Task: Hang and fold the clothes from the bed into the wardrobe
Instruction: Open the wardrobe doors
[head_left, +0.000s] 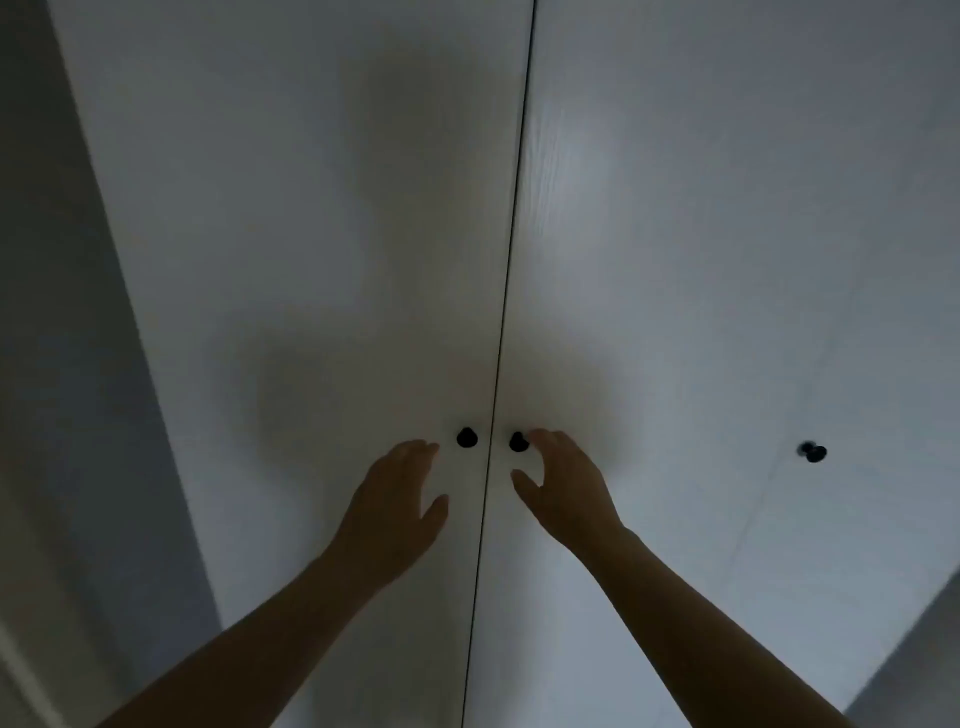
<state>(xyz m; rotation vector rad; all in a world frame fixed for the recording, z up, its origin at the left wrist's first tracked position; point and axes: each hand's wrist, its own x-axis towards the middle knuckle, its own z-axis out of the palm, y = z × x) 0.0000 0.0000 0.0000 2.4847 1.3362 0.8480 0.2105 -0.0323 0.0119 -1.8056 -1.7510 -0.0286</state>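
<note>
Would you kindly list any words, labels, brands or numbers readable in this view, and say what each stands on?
None: no readable text on the white wooden wardrobe doors, the round black knobs, the left hand or the right hand.

I get a single wide-angle view from the head camera, standing close to the wardrobe (291, 218) and facing its doors almost square on. It pitches downward, so the door edges converge toward the bottom of the frame. The door seam (511, 260) runs near the middle. The left hand (395, 493) and right hand (566, 488) reach in from the bottom edge.
</note>
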